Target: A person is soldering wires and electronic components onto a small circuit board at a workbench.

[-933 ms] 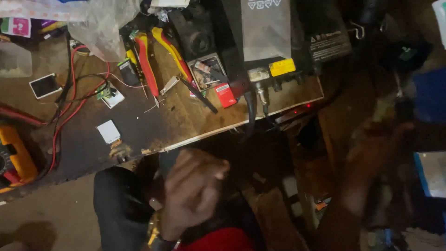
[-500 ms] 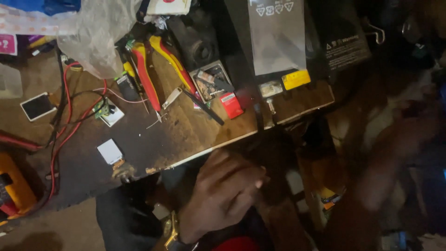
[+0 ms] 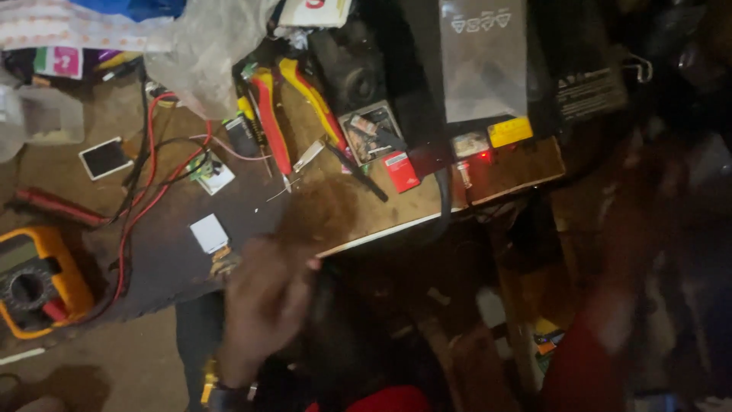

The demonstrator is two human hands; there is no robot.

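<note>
Dim workshop light falls on a scarred wooden workbench (image 3: 343, 206) crowded with electronics bits. Down at its front edge the left hand (image 3: 263, 305) is a motion-blurred shape hovering over the bench lip, a wristwatch with a yellow-metal band (image 3: 217, 393) at the wrist. Its fingers are smeared by blur, so I cannot tell how far they are spread or whether they hold anything. Nearest to it, just up and to its left, lies a small white square module (image 3: 208, 233) on the dark burnt patch of the board. Off to the right, the right hand (image 3: 618, 320) is only a reddish blur below the bench, well apart from everything on top; grip impossible to read.

Above the module, red and black test leads (image 3: 149, 183) loop across the wood toward a yellow multimeter with a round dial (image 3: 34, 278) at the left edge. Red-and-yellow-handled pliers (image 3: 293, 107) lie tilted near the middle, beside a small open box of parts (image 3: 371, 133) and a little red rectangular block (image 3: 400, 170). A crumpled clear plastic bag (image 3: 210, 46) sits at the top, and a large black case with a grey panel (image 3: 480, 61) fills the back right, a tiny red light (image 3: 482, 155) glowing at its foot.
</note>
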